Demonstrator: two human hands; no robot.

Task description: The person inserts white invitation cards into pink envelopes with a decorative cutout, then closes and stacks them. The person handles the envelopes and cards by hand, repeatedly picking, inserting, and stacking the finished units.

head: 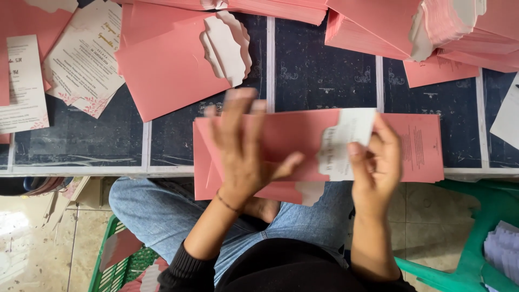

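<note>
The left hand (240, 148) lies spread on a pink envelope (286, 143) at the worktop's (324, 75) near edge, its grip wide and flat, thumb pointing toward 3 o'clock. The right hand (378, 162), at 3 o'clock of the left, pinches a white card (346, 140) in a narrow grip at the envelope's mouth. The step looks like sliding the card in: it goes best with the envelope pinned flat and the card level.
</note>
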